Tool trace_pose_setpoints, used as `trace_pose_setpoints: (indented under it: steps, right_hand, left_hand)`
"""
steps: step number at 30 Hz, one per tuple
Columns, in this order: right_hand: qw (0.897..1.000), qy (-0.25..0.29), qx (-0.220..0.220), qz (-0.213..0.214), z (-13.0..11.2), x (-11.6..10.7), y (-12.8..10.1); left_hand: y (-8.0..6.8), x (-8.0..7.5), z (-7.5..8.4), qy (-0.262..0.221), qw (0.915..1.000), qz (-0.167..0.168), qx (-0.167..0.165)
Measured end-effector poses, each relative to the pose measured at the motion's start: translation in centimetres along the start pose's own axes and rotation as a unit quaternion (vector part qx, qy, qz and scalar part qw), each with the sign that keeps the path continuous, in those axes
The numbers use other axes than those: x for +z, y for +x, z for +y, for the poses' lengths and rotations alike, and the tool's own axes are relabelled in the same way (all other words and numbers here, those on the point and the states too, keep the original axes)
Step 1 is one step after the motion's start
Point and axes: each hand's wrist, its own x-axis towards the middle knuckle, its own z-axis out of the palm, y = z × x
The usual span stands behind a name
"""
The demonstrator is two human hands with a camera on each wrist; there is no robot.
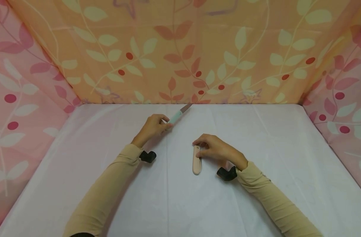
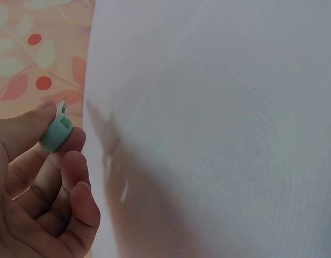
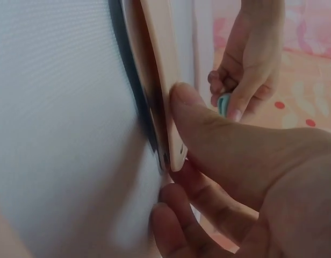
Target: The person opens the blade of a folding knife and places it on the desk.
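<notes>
A knife with a mint-green handle (image 1: 175, 118) and a narrow grey-brown blade (image 1: 186, 107) points toward the back edge of the table. My left hand (image 1: 155, 126) pinches the handle's near end between thumb and fingers; in the left wrist view the mint handle end (image 2: 57, 133) shows a small notch. To the right, a long, flat beige piece (image 1: 196, 164) with rounded ends and a small hole extends toward me. My right hand (image 1: 215, 146) grips it near the hole. The right wrist view reveals a slot along the edge of the beige piece (image 3: 164, 59).
A white cloth (image 1: 168, 197) covers the table. Orange leaf-patterned fabric (image 1: 213, 49) rises at its back edge, with pink patterned fabric (image 1: 17, 115) along both sides. Black wrist mounts (image 1: 147, 156) hang below each sleeve cuff.
</notes>
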Motion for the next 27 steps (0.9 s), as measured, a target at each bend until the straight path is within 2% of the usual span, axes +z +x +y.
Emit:
trace_pose_setpoints:
  steps: [8, 19, 27]
  right_hand:
    - [1.000, -0.006, 0.016, -0.012, -0.2, 0.2, 0.0]
    - [1.000, -0.005, 0.015, 0.001, -0.2, 0.4, -0.2]
    - [1.000, -0.007, 0.015, 0.004, -0.4, 0.3, -0.2]
  left_hand:
    - [0.7, 0.9, -0.3, 0.023, 0.9993, 0.012, -0.027]
    - [0.5, 1.1, 0.1, 0.071, 0.9969, -0.007, -0.034]
    - [0.5, 1.2, 0.1, 0.093, 0.9952, 0.003, -0.028]
